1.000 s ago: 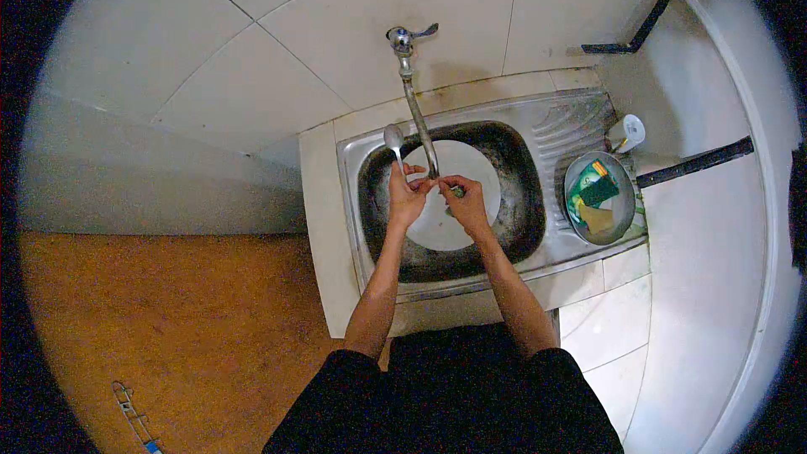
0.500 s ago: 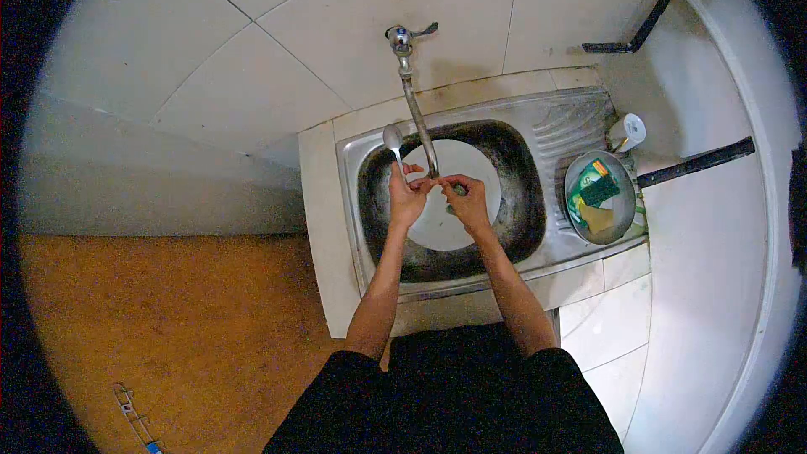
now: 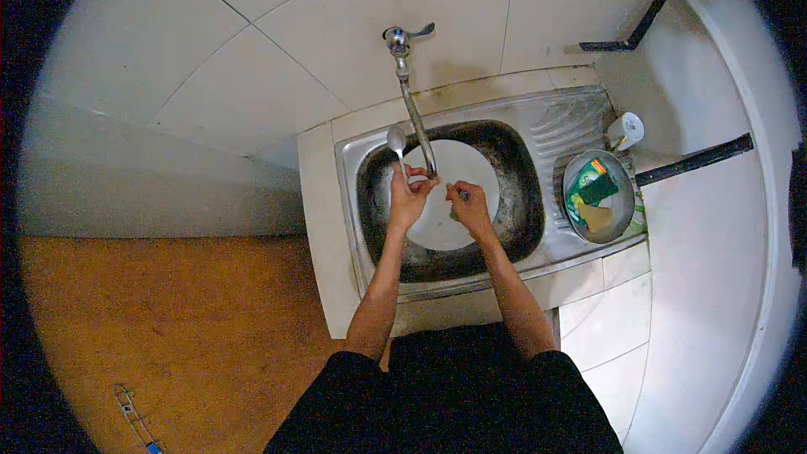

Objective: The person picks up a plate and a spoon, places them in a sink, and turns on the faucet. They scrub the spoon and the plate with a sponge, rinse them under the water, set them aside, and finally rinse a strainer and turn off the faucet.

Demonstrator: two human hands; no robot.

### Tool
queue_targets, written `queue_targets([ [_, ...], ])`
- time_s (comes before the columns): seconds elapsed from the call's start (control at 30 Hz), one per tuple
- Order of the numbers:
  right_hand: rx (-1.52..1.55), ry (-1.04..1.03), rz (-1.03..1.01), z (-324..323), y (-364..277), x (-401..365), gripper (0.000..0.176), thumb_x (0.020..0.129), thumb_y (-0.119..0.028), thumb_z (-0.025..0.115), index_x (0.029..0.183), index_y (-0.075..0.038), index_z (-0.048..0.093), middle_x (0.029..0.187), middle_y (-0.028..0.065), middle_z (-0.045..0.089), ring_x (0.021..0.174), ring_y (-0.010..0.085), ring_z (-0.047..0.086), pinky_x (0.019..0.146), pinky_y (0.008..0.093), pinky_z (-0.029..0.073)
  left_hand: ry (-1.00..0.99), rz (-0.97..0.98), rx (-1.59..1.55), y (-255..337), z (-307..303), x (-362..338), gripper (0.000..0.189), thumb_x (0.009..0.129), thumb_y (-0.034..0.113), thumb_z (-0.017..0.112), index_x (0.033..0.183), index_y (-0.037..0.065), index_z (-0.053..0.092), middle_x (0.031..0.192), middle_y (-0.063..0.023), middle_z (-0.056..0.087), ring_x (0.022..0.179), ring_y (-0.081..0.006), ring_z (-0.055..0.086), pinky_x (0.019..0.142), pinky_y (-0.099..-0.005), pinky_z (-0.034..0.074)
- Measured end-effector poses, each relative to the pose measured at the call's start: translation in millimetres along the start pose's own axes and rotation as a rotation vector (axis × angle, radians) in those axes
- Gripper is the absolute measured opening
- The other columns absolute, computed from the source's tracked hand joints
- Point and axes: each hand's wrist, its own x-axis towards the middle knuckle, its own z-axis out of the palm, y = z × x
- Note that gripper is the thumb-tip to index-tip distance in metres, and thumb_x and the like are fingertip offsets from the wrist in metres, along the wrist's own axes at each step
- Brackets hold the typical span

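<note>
My left hand [image 3: 408, 197] is closed on the handle of a metal spoon [image 3: 397, 141], whose bowl points up and away from me. Its fingertips are right at the lower end of the faucet spout [image 3: 419, 122]. My right hand [image 3: 471, 206] is curled a little to the right, with a small dark, greenish thing partly showing between the fingers; its kind is hidden. Beneath both hands a large white plate [image 3: 439, 238] lies in the dark-stained sink basin [image 3: 523, 227].
On the drainboard [image 3: 563, 126] at the right sits a round metal bowl [image 3: 620, 223] holding a green sponge pack [image 3: 595, 187] and a yellowish sponge piece [image 3: 596, 218]. A white cup [image 3: 626, 130] stands behind it. The faucet lever [image 3: 422, 31] is on the tiled wall.
My right hand has drawn back slightly to the right, so a gap now separates it from my left fingertips. The left hand and spoon stay nearly in place.
</note>
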Motion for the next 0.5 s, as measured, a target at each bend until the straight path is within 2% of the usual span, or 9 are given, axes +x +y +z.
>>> queue_targets([
  [0.03,-0.001,-0.001,0.0,1,4,1,0.018,0.079,-0.015,0.057,0.071,0.001,0.057,0.063,0.0048,0.055,0.055,0.0075,0.048,0.05,0.0238,0.04,-0.029,-0.04,0.034,4,0,-1,0.034,0.072,-0.004,0.061,0.09,0.002,0.032,0.085,-0.011,0.047,0.065,-0.0169,0.058,0.059,-0.0264,0.053],
  [0.07,0.01,0.036,-0.095,2,8,2,0.017,0.079,-0.014,0.056,0.072,0.001,0.057,0.064,0.0054,0.056,0.056,0.0087,0.049,0.053,0.0244,0.04,-0.029,-0.04,0.033,-9,2,2,0.034,0.072,-0.004,0.061,0.09,0.002,0.032,0.085,-0.011,0.047,0.065,-0.0169,0.058,0.059,-0.0264,0.053],
  [0.13,0.018,0.07,-0.189,3,14,2,0.015,0.078,-0.013,0.056,0.072,0.001,0.058,0.064,0.006,0.057,0.058,0.0098,0.05,0.055,0.025,0.041,-0.129,-0.021,-0.306,-37,9,11,0.021,0.08,-0.002,0.051,0.088,0.004,0.033,0.078,-0.0104,0.05,0.06,-0.0128,0.055,0.05,-0.0227,0.048],
  [0.2,0.045,0.046,-0.093,-1,20,1,0.014,0.077,-0.011,0.055,0.074,0.002,0.059,0.066,0.0073,0.059,0.062,0.0113,0.053,0.06,0.026,0.042,-0.197,-0.069,-0.229,-41,10,18,0.014,0.083,0.0,0.045,0.089,0.005,0.033,0.074,-0.0093,0.05,0.055,-0.0109,0.052,0.045,-0.0226,0.044],
  [0.23,0.042,0.045,-0.094,-2,27,2,0.014,0.077,-0.011,0.055,0.074,0.002,0.059,0.066,0.0073,0.059,0.062,0.0113,0.053,0.06,0.026,0.042,-0.27,-0.116,-0.151,-38,12,22,0.008,0.086,0.002,0.039,0.09,0.006,0.034,0.071,-0.0081,0.05,0.051,-0.009,0.05,0.04,-0.0224,0.04],
  [0.3,-0.062,0.073,-0.155,-8,37,4,0.014,0.077,-0.01,0.053,0.074,0.002,0.059,0.068,0.007,0.06,0.063,0.0115,0.054,0.06,0.0256,0.042,-0.271,-0.113,-0.109,-50,19,33,0.003,0.088,0.008,0.039,0.089,0.006,0.036,0.065,-0.0062,0.049,0.047,-0.0082,0.046,0.038,-0.0234,0.038],
  [0.37,-0.055,0.075,-0.07,-15,33,-2,0.013,0.077,-0.01,0.053,0.074,0.002,0.059,0.068,0.0067,0.06,0.063,0.0116,0.054,0.06,0.0255,0.042,-0.274,-0.11,-0.064,-67,31,41,0.006,0.089,0.013,0.038,0.088,0.007,0.038,0.059,-0.0043,0.048,0.043,-0.0074,0.043,0.035,-0.0244,0.036],
  [0.43,-0.047,0.072,0.018,-22,48,-3,0.013,0.077,-0.009,0.053,0.074,0.002,0.059,0.068,0.0064,0.06,0.063,0.0117,0.054,0.06,0.0253,0.042,-0.107,0.062,-0.17,-69,45,43,0.026,0.091,0.028,0.037,0.08,0.006,0.044,0.055,-0.0032,0.048,0.04,-0.0083,0.043,0.033,-0.0263,0.036],
  [0.5,-0.225,0.161,-0.448,-24,79,2,0.014,0.077,-0.011,0.053,0.074,0.001,0.06,0.068,0.0056,0.06,0.062,0.0113,0.053,0.059,0.025,0.041,-0.139,0.031,-0.263,-45,45,47,0.031,0.09,0.033,0.038,0.077,0.006,0.045,0.051,-0.003,0.047,0.038,-0.009,0.044,0.032,-0.0259,0.036],
])
